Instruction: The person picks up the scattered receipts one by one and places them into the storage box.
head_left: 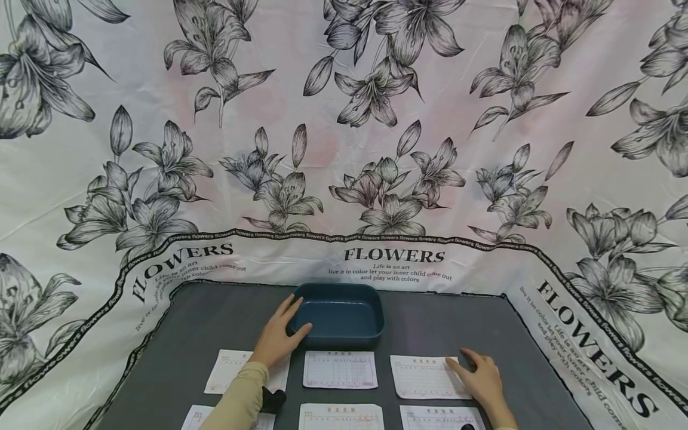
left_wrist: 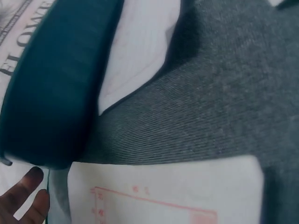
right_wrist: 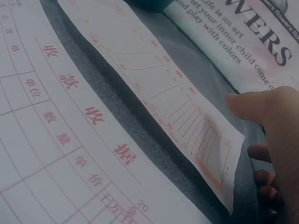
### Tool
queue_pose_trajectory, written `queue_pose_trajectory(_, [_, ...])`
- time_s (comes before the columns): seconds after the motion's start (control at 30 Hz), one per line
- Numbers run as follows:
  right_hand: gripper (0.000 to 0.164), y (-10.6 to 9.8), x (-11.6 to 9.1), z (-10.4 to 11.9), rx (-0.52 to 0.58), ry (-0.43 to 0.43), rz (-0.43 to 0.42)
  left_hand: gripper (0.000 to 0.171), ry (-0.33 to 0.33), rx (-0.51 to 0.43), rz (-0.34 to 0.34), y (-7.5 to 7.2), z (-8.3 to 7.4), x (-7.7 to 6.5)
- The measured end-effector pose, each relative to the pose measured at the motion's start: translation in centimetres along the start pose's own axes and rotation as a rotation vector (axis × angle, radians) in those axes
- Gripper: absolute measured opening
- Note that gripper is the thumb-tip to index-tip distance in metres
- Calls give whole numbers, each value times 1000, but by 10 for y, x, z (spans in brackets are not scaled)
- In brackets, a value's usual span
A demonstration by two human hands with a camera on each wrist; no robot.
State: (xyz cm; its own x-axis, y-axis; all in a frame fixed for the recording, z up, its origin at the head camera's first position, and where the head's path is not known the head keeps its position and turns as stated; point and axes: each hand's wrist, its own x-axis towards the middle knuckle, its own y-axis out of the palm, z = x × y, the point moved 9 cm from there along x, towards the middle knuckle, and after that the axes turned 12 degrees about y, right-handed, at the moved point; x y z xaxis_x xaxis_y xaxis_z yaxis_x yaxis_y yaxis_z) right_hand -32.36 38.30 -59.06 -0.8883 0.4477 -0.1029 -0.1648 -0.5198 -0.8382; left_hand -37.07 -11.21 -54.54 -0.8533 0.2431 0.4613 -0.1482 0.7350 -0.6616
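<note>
A dark blue rectangular tray (head_left: 344,342) stands at the back of the grey tabletop. At its left end is my left hand (head_left: 276,337), fingers spread; in the left wrist view the fingertips (left_wrist: 33,176) come close to the tray's side (left_wrist: 51,79). To the right, my right hand (head_left: 481,382) is at the right edge of a receipt sheet (head_left: 424,377) printed in red. Its thumb (right_wrist: 247,103) is over that edge in the right wrist view, and the other fingers are bent lower down. Whether it touches the paper I cannot tell.
Receipt sheets lie in two rows: a middle one (head_left: 340,370), a left one (head_left: 228,370) partly under my left arm, and several nearer, such as the front middle sheet (head_left: 341,418). A flower-printed white cloth (head_left: 398,269) stands behind and around the table.
</note>
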Motion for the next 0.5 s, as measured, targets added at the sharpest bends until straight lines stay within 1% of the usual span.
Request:
queue_pose_trajectory(0.1, [88,1,0,0,-3,-4,-1,75,1,17,42,6,1,1])
queue_pose_trajectory(0.2, [86,1,-1,0,-7,-10,0,76,-15,14,68,10,2,0])
queue_pose_trajectory(0.33, [83,0,-2,1,0,-16,3,75,-20,-8,80,14,4,-1])
queue_pose_trajectory(0.5, [81,-1,-3,0,1,-21,3,76,-2,-39,66,15,5,-2])
